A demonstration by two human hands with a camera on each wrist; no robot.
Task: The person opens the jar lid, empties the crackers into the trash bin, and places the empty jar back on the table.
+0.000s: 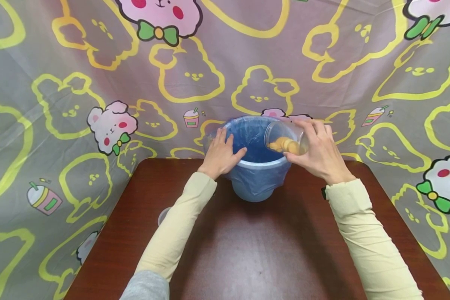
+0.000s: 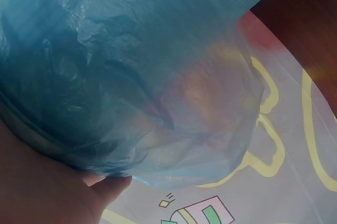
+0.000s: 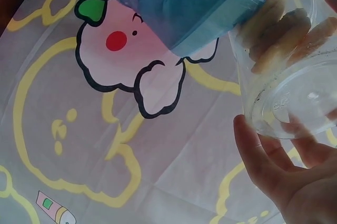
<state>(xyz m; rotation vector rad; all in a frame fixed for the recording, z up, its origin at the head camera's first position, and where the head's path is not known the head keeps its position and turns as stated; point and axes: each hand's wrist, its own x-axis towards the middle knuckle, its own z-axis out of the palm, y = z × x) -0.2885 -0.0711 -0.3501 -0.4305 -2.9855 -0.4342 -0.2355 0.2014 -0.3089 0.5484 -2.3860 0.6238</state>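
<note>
A blue bin (image 1: 252,192) lined with a thin translucent blue bag (image 1: 247,143) stands toward the back of the table. My right hand (image 1: 322,154) grips a clear plastic cup (image 3: 295,98), tipped sideways so its mouth faces into the bin from the right. Several yellow-orange pieces (image 1: 285,145), some with browned edges in the right wrist view, lie inside the cup; their kind is unclear. My left hand (image 1: 220,155) rests on the bin's left rim over the bag, fingers extended. In the left wrist view, bag film (image 2: 210,129) hangs loosely past the rim.
The bin stands on a dark reddish-brown table (image 1: 247,258). A clear round rim (image 1: 163,216), perhaps of a lid or cup, shows at the left, partly hidden by my left forearm. Cartoon-printed cloth (image 1: 195,83) encloses the table behind and at both sides.
</note>
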